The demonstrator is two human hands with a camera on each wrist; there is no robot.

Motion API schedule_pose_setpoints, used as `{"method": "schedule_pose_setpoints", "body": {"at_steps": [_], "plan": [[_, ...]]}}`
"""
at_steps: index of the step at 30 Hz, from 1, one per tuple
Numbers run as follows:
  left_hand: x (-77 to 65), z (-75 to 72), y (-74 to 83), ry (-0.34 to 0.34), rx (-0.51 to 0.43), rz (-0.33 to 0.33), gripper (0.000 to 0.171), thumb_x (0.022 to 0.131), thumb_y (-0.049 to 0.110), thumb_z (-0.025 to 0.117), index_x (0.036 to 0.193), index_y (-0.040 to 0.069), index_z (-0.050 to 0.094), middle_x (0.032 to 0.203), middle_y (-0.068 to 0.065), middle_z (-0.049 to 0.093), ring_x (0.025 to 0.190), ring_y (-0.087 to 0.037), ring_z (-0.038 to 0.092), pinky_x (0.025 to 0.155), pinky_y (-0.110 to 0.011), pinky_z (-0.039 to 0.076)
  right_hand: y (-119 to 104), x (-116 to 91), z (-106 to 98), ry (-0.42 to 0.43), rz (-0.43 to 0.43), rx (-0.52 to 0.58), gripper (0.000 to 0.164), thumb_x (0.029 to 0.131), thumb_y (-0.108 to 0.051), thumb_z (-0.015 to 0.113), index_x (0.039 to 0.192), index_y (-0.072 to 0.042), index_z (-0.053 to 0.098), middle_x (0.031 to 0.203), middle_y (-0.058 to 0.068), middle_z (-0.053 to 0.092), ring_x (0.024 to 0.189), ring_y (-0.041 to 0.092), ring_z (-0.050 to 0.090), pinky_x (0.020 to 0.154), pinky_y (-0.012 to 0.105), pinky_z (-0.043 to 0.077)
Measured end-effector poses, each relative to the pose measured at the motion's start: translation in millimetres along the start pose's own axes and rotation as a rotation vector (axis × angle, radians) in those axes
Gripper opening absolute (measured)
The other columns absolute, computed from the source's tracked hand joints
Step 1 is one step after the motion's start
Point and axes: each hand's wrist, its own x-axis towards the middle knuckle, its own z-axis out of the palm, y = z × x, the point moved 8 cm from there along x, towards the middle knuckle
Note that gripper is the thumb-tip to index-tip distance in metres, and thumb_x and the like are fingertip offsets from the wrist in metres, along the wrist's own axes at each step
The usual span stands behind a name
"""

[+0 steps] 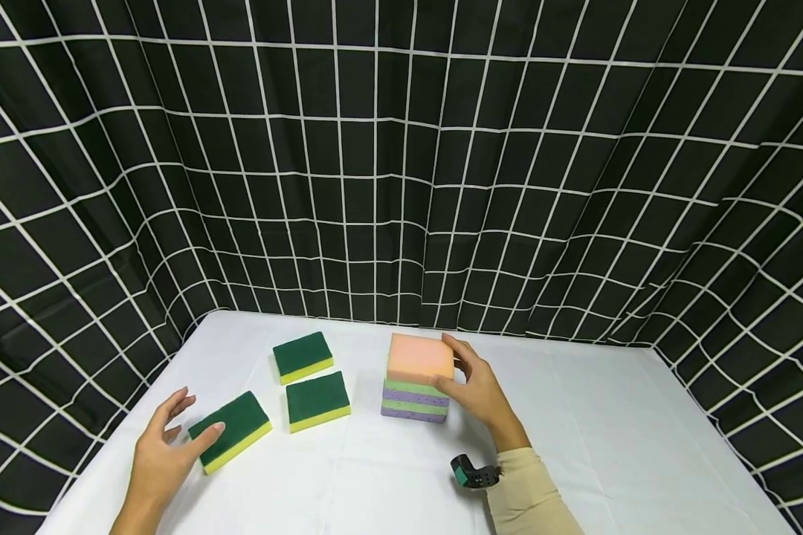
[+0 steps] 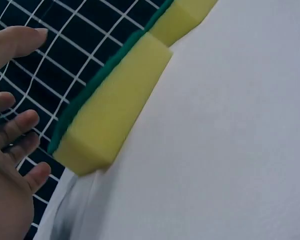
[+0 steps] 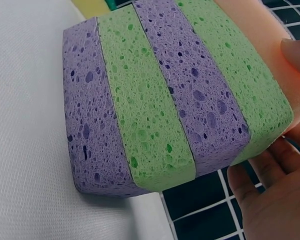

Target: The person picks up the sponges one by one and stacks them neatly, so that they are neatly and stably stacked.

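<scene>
On the right part of the white table a stack has purple and green porous sponges alternating, topped by a smooth orange sponge. My right hand grips the orange sponge from the right, thumb at its near side and a finger at its far corner. To the left, my left hand hovers by a green-and-yellow scouring sponge, green side up. Its thumb reaches over that sponge, and the fingers are spread loosely beyond its left end. In the left wrist view, the hand looks apart from the yellow foam.
Two more green-and-yellow scouring sponges lie between the hands, a far one and a nearer one. A black strap sits at the right wrist. Dark curtain with white grid lines surrounds the white tabletop.
</scene>
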Motion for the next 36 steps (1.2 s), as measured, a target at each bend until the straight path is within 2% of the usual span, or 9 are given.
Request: {"method": "schedule_pose_setpoints", "body": {"at_steps": [3, 5, 8, 13, 18, 31, 36], "plan": [[0.3, 2.4, -8.5, -0.059, 0.022, -0.033, 0.090, 0.081, 0.029, 0.080, 0.150, 0.004, 0.029, 0.138, -0.019, 0.046, 0.126, -0.029, 0.037, 0.096, -0.026, 0.034, 0, 0, -1, 0.002, -0.003, -0.003, 0.070, 0.080, 0.004, 0.072, 0.141, 0.010, 0.038, 0.136, 0.024, 0.046, 0.121, 0.040, 0.045, 0.103, 0.053, 0.034], [1.1, 5.0, -13.7, -0.107, 0.040, -0.057, 0.096, 0.080, 0.033, 0.080, 0.151, 0.001, 0.023, 0.141, -0.023, 0.042, 0.129, -0.036, 0.034, 0.102, -0.039, 0.034, 0, 0, -1, 0.000, -0.004, -0.004, 0.070, 0.080, 0.004, 0.072, 0.141, 0.011, 0.038, 0.136, 0.024, 0.046, 0.122, 0.040, 0.045, 0.103, 0.052, 0.034], [2.3, 10.2, -20.7, -0.182, 0.071, -0.086, 0.105, 0.079, 0.035, 0.081, 0.151, -0.005, 0.016, 0.142, -0.030, 0.036, 0.131, -0.045, 0.030, 0.103, -0.056, 0.029, 0, 0, -1, 0.000, -0.008, -0.004, 0.070, 0.081, 0.004, 0.072, 0.141, 0.012, 0.037, 0.137, 0.025, 0.045, 0.121, 0.040, 0.045, 0.103, 0.052, 0.034], [3.0, 17.4, -29.1, -0.288, 0.164, -0.129, 0.110, 0.076, 0.042, 0.081, 0.149, -0.008, 0.016, 0.142, -0.033, 0.034, 0.132, -0.050, 0.027, 0.106, -0.060, 0.022, -1, 0, -1, 0.000, -0.023, -0.004, 0.070, 0.081, 0.004, 0.072, 0.140, 0.013, 0.037, 0.137, 0.028, 0.043, 0.121, 0.042, 0.045, 0.102, 0.054, 0.034], [3.4, 17.5, -33.4, -0.356, 0.269, -0.118, 0.107, 0.076, 0.048, 0.079, 0.147, -0.008, 0.023, 0.142, -0.035, 0.033, 0.132, -0.052, 0.024, 0.104, -0.064, 0.021, -2, 0, -1, 0.001, -0.031, -0.004, 0.069, 0.081, 0.003, 0.072, 0.140, 0.013, 0.038, 0.136, 0.026, 0.045, 0.120, 0.042, 0.045, 0.102, 0.055, 0.034], [0.6, 14.0, -35.6, -0.411, 0.374, -0.098, 0.110, 0.070, 0.051, 0.081, 0.143, -0.010, 0.027, 0.141, -0.039, 0.028, 0.128, -0.057, 0.024, 0.101, -0.068, 0.023, -2, -1, 0, 0.003, -0.018, -0.025, 0.068, 0.081, 0.002, 0.072, 0.140, 0.011, 0.039, 0.135, 0.024, 0.047, 0.120, 0.040, 0.046, 0.103, 0.053, 0.034], [1.1, 12.5, -33.2, -0.393, 0.359, -0.092, 0.110, 0.070, 0.049, 0.083, 0.144, -0.009, 0.026, 0.138, -0.038, 0.033, 0.128, -0.056, 0.027, 0.101, -0.067, 0.024, -2, -1, 0, 0.000, -0.017, -0.024, 0.069, 0.081, 0.002, 0.072, 0.140, 0.012, 0.038, 0.136, 0.024, 0.046, 0.119, 0.040, 0.047, 0.103, 0.053, 0.034]]}}
